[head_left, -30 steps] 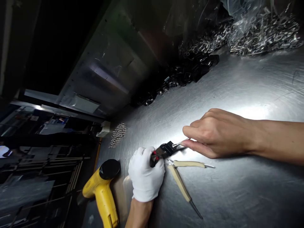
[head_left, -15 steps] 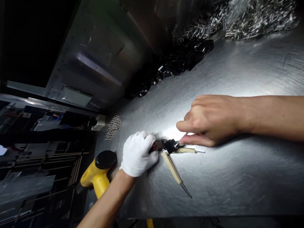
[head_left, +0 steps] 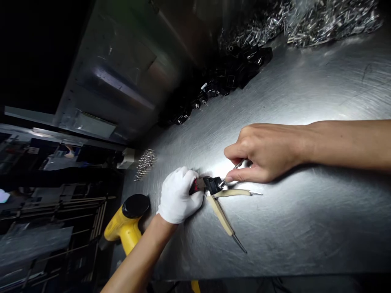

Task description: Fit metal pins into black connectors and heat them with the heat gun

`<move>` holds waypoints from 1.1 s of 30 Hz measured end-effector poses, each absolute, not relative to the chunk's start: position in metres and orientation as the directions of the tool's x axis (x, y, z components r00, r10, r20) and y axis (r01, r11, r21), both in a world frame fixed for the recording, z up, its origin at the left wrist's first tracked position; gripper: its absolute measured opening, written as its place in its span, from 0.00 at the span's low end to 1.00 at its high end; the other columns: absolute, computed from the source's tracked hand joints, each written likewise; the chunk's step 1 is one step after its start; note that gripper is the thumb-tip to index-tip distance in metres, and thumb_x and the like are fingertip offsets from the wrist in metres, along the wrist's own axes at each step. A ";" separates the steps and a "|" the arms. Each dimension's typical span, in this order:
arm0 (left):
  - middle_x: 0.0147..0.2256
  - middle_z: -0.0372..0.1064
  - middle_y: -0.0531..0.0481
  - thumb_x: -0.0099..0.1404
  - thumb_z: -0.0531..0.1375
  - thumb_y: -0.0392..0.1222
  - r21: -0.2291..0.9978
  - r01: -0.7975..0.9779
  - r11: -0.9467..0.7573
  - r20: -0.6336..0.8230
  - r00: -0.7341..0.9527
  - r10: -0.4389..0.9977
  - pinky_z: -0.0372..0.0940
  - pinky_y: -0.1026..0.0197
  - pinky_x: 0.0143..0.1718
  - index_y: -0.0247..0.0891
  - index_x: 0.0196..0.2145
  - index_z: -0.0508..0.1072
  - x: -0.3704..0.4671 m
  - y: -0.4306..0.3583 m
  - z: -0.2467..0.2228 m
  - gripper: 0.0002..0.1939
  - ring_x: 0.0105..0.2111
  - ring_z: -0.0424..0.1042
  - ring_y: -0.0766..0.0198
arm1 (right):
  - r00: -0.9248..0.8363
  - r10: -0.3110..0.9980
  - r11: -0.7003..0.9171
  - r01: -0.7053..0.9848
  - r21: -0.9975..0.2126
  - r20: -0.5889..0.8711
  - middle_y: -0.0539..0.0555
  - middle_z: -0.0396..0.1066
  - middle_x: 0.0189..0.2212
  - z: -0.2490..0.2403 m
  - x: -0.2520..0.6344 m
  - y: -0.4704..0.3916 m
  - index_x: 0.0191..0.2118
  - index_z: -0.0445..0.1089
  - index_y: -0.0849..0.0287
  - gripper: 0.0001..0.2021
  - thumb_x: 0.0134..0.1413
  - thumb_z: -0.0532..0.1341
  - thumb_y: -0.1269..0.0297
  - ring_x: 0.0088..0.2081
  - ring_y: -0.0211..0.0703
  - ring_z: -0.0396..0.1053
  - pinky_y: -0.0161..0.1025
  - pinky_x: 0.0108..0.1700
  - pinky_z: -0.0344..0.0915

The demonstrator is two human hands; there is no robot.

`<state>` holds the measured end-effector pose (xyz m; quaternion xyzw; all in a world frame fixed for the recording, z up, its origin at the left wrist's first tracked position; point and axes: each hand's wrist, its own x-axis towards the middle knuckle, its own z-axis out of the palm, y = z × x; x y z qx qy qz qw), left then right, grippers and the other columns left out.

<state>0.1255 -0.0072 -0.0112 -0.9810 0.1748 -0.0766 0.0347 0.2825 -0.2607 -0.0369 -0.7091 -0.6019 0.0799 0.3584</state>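
My left hand, in a white glove, is closed around a red-and-black handled tool with a flat metal head; its kind is mostly hidden by the fingers. A small black plastic part sits at that head, with a short silver metal piece sticking out on the right. My bare right hand pinches a thin metal rod between thumb and forefinger, the thumb beside the silver piece. Just below the black part lie two cream handles in a V, thin metal rods protruding from their ends.
A yellow heat gun with a black end stands left of my gloved hand. Small metal pieces lie in rows behind it. Black plastic parts are heaped along the back, with bagged metal fittings at back right. The metal tabletop ends at the front.
My right hand has shifted slightly left, and its thumb now lies closer to the silver piece. More of the thin rod shows between thumb and forefinger. The left hand keeps its hold.
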 end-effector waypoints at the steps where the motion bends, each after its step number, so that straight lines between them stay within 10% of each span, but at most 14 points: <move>1: 0.26 0.59 0.52 0.55 0.57 0.30 -0.092 -0.334 -0.938 0.138 0.929 -0.344 0.54 0.57 0.29 0.41 0.30 0.64 0.125 -0.008 -0.011 0.08 0.26 0.59 0.60 | 0.265 0.910 -0.016 0.792 -0.611 0.320 0.43 0.58 0.17 -0.038 0.283 -0.260 0.28 0.69 0.57 0.15 0.61 0.66 0.53 0.20 0.33 0.52 0.37 0.24 0.47; 25: 0.25 0.58 0.54 0.55 0.58 0.30 -0.006 -0.206 -0.978 0.346 0.918 -0.196 0.53 0.59 0.29 0.42 0.28 0.62 0.117 -0.005 -0.021 0.09 0.25 0.58 0.62 | 0.402 0.892 -0.065 0.568 -0.820 0.207 0.41 0.56 0.15 -0.030 0.276 -0.253 0.20 0.61 0.57 0.24 0.58 0.67 0.49 0.20 0.31 0.53 0.34 0.21 0.48; 33: 0.24 0.60 0.49 0.54 0.60 0.35 -0.394 0.035 -0.918 0.413 0.900 -0.143 0.49 0.54 0.29 0.42 0.24 0.68 0.111 -0.017 -0.021 0.05 0.26 0.61 0.56 | 0.420 0.864 -0.209 0.801 -0.561 0.278 0.44 0.56 0.15 -0.017 0.269 -0.263 0.23 0.65 0.57 0.20 0.62 0.64 0.52 0.21 0.35 0.50 0.39 0.27 0.46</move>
